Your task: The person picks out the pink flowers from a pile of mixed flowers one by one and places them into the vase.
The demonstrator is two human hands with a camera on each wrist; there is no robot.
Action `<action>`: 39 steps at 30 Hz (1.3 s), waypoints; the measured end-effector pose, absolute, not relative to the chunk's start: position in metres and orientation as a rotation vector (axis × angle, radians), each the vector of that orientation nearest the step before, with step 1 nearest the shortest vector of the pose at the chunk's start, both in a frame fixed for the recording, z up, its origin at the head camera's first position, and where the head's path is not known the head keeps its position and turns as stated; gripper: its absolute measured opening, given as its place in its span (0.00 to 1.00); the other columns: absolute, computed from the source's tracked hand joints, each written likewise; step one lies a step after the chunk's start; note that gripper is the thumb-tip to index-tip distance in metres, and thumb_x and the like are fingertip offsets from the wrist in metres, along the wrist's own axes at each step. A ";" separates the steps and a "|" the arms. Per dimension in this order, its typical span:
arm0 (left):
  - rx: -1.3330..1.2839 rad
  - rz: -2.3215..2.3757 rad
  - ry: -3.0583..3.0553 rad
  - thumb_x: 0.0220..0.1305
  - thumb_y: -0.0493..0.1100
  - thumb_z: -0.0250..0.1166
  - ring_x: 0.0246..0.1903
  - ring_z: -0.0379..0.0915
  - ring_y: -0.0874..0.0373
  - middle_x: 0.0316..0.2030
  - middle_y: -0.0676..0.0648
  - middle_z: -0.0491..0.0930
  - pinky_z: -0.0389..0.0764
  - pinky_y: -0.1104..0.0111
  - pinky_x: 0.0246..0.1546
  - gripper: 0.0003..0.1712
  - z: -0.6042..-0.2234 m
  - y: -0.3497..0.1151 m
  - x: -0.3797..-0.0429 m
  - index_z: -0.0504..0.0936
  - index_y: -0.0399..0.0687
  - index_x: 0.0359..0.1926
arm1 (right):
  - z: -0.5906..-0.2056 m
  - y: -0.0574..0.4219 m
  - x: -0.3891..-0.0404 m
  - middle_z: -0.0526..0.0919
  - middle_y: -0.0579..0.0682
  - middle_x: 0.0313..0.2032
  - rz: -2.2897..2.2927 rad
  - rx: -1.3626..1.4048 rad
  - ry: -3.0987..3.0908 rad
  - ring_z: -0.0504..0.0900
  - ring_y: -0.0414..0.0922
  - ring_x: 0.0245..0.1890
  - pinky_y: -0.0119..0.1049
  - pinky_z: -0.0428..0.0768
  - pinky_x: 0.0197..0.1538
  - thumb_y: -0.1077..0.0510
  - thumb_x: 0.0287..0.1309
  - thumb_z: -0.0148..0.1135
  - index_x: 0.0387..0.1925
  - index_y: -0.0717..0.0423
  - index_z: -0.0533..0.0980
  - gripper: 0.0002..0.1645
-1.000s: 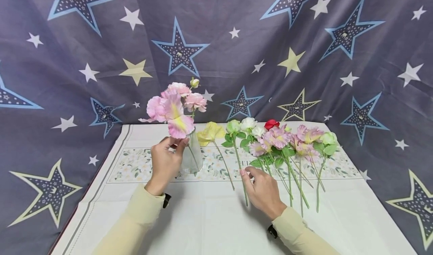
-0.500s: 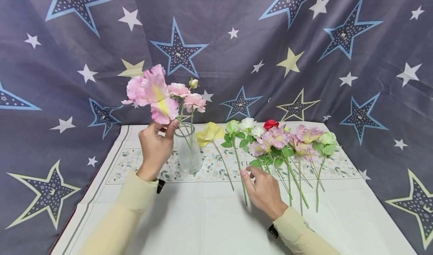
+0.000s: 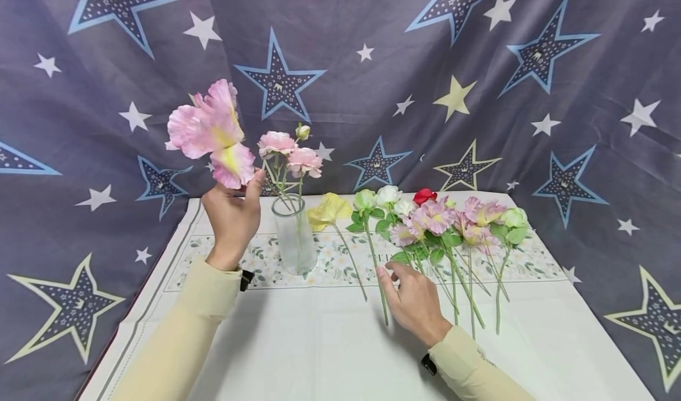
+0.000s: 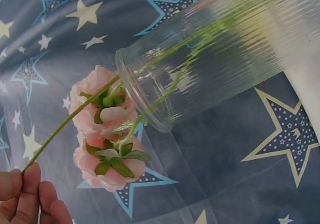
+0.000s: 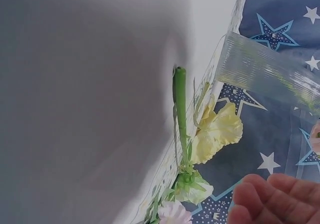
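Note:
Just beneath its bloom, my left hand [image 3: 232,223] pinches the stem of a large pink and yellow artificial flower [image 3: 204,126]. In the left wrist view this stem [image 4: 62,124] slants from the fingertips into the mouth of a ribbed clear glass vase [image 4: 215,59]. The vase [image 3: 295,244] stands upright on the table and also holds pink flowers [image 3: 304,162] with a small bud [image 3: 302,132]. My right hand [image 3: 417,303] rests low over the table with loosely bent fingers, beside the stem of a pale green rose [image 3: 365,200]. It holds nothing.
A yellow flower [image 3: 330,210] lies right of the vase. Farther right lie several loose stems, among them white roses [image 3: 389,194], a red rose [image 3: 425,196], pink-purple flowers [image 3: 435,214] and another green rose [image 3: 514,217]. A starry curtain [image 3: 340,81] hangs behind the white-covered table [image 3: 340,353].
My left hand has moved left and up with the pink and yellow flower, away from the vase's rim. The pink flowers stay in the vase. My right hand has stayed in place.

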State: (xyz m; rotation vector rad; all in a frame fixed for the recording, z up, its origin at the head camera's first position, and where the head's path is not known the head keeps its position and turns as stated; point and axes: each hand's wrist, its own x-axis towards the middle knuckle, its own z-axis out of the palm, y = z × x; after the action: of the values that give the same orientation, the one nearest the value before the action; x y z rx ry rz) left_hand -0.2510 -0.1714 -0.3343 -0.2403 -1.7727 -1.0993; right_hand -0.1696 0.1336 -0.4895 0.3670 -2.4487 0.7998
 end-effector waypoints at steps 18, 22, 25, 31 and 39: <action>-0.284 -0.912 -2.053 0.55 0.33 0.72 0.38 0.77 0.36 0.31 0.37 0.85 0.76 0.50 0.40 0.03 -0.394 -0.171 -0.267 0.88 0.35 0.28 | -0.489 0.134 -0.169 0.85 0.47 0.29 0.777 0.351 -2.458 0.79 0.41 0.23 0.38 0.76 0.26 0.45 0.72 0.59 0.45 0.54 0.85 0.18; -0.286 -0.875 -2.119 0.54 0.33 0.73 0.44 0.74 0.33 0.36 0.35 0.83 0.73 0.45 0.47 0.05 -0.398 -0.170 -0.264 0.90 0.35 0.32 | -0.489 0.134 -0.168 0.85 0.47 0.29 0.778 0.343 -2.467 0.78 0.40 0.22 0.37 0.75 0.25 0.45 0.72 0.59 0.45 0.54 0.85 0.18; -0.251 -0.876 -2.162 0.53 0.33 0.73 0.43 0.72 0.34 0.37 0.35 0.82 0.73 0.45 0.44 0.06 -0.400 -0.169 -0.261 0.90 0.34 0.33 | -0.489 0.133 -0.168 0.85 0.47 0.29 0.780 0.343 -2.469 0.78 0.39 0.22 0.37 0.75 0.25 0.45 0.72 0.59 0.45 0.54 0.85 0.18; -0.101 -0.918 -2.302 0.53 0.45 0.76 0.52 0.68 0.34 0.51 0.31 0.79 0.73 0.43 0.49 0.26 -0.401 -0.173 -0.252 0.84 0.31 0.48 | -0.489 0.133 -0.169 0.85 0.48 0.29 0.782 0.346 -2.466 0.78 0.40 0.22 0.37 0.75 0.25 0.45 0.72 0.59 0.45 0.54 0.85 0.18; 0.001 -1.007 -2.505 0.47 0.51 0.84 0.58 0.65 0.34 0.59 0.29 0.71 0.71 0.43 0.54 0.52 -0.413 -0.178 -0.239 0.72 0.30 0.67 | -0.488 0.133 -0.169 0.84 0.47 0.29 0.790 0.356 -2.464 0.78 0.41 0.22 0.36 0.75 0.25 0.46 0.72 0.59 0.45 0.55 0.84 0.18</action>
State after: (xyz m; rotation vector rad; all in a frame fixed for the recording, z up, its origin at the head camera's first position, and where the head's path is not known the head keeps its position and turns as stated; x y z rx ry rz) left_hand -0.2390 -0.1775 -0.4129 0.0014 -2.5047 -1.0068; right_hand -0.1689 0.1329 -0.4879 0.3564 -2.4635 0.7899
